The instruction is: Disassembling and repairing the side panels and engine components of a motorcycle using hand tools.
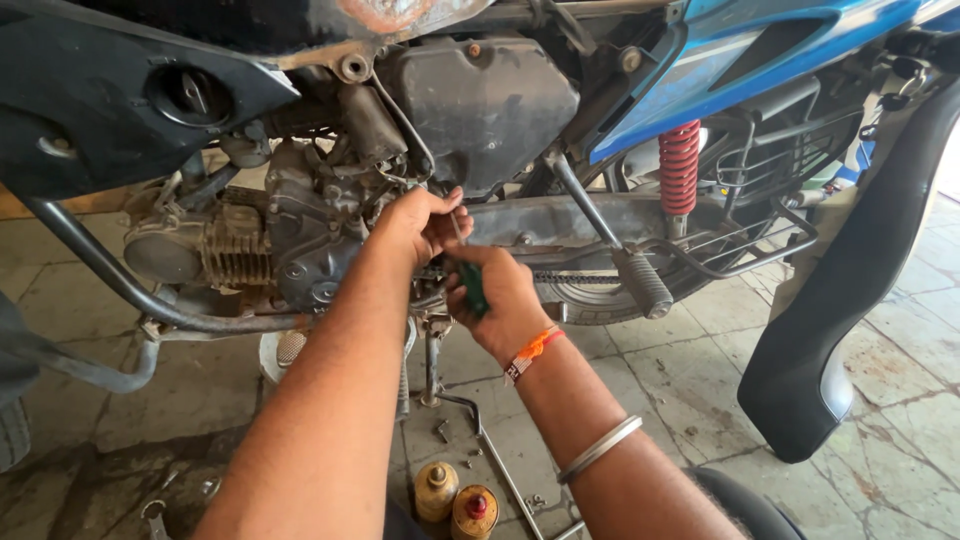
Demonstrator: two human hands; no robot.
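A motorcycle stands on its side stand in front of me, its grimy engine (290, 240) exposed under a blue body panel (740, 60). My right hand (500, 295) is closed around the green handle of a screwdriver (470, 285), whose metal shaft points up toward the engine's rear. My left hand (420, 225) is right above it, fingers pinched on the shaft near its tip, against the engine casing by a black side box (485, 100). An orange thread band and a steel bangle sit on my right wrist and forearm.
A red rear shock spring (679, 165), a footpeg (645, 285) and chain lie to the right. A detached black seat (850, 300) leans at far right. On the tiled floor near me are two small oil bottles (455, 495), loose bolts (445, 432) and a long rod (500, 465).
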